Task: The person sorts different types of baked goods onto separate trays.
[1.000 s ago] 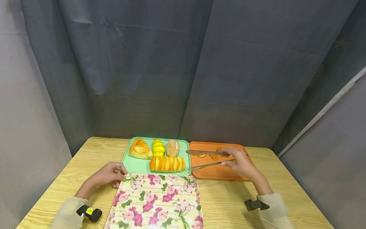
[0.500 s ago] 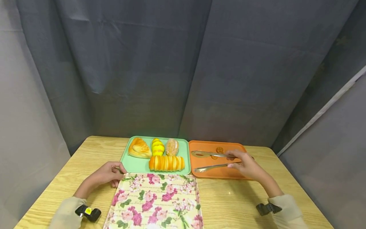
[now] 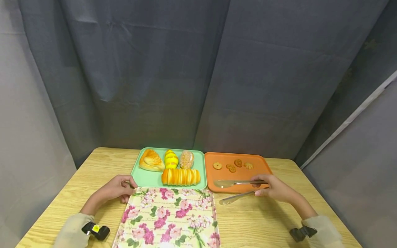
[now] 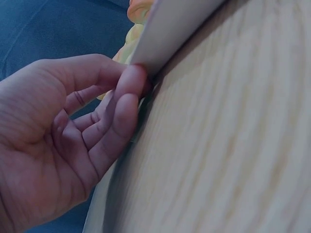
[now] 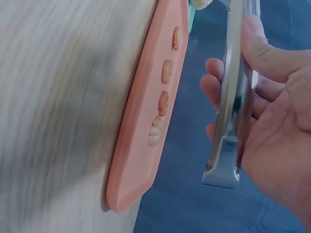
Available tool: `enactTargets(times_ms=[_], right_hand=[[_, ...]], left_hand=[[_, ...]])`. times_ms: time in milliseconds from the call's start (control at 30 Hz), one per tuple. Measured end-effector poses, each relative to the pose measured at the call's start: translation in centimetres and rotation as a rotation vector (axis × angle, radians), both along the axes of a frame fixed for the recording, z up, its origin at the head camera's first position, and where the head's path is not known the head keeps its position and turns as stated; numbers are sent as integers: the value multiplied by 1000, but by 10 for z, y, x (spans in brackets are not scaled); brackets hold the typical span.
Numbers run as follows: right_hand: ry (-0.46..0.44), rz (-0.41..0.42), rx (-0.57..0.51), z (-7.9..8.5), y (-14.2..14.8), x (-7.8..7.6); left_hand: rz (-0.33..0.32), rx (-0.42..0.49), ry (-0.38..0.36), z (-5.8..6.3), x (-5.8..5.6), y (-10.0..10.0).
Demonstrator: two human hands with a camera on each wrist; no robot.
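My left hand is at the back left corner of the floral tray, and in the left wrist view its thumb and fingertips pinch the tray's edge. My right hand holds metal tongs near their hinged end, the two arms spread apart with nothing between them. In the head view the tongs overlap the front edge of the orange tray, tips pointing left. Several small cookies lie on that tray. The right wrist view shows the tongs' bent end close to the palm.
Behind the floral tray, a green tray holds a triangular bread, a yellow bread, a crumb-coated bun and a long ridged roll. It adjoins the orange tray. Grey curtains surround the wooden table.
My right hand has drawn the tongs back toward me and to the right, off the cookies, which now show fully. My left hand has stayed at the tray's corner.
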State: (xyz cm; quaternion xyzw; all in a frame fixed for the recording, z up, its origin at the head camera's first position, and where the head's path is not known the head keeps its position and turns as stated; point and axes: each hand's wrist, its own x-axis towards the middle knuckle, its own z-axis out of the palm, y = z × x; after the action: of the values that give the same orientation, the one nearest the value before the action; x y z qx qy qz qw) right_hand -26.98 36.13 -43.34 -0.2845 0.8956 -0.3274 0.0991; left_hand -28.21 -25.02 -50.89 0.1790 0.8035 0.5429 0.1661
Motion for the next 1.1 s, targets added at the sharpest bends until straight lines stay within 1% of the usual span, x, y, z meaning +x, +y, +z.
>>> enactTargets(times_ms=[100, 200, 400, 567, 700, 833, 1000, 1100], right_hand=[[-39, 25, 7, -4, 3, 1], [-59, 52, -6, -7, 5, 1], [-88, 147, -95, -16, 6, 1], [-149, 229, -175, -23, 6, -2], [-198, 270, -198, -26, 6, -3], [-238, 257, -181, -26, 6, -2], [-273, 212, -144, -22, 2, 0], [-279, 180, -112, -23, 1, 1]], left_hand=[[0, 1, -3, 0, 0, 0], [1, 1, -5, 0, 0, -1], [3, 8, -7, -1, 0, -1], [-6, 17, -6, -1, 0, -1], [-8, 12, -4, -1, 0, 0], [2, 7, -2, -1, -1, 0], [6, 12, -4, -3, -2, -1], [2, 16, -7, -3, -1, -1]])
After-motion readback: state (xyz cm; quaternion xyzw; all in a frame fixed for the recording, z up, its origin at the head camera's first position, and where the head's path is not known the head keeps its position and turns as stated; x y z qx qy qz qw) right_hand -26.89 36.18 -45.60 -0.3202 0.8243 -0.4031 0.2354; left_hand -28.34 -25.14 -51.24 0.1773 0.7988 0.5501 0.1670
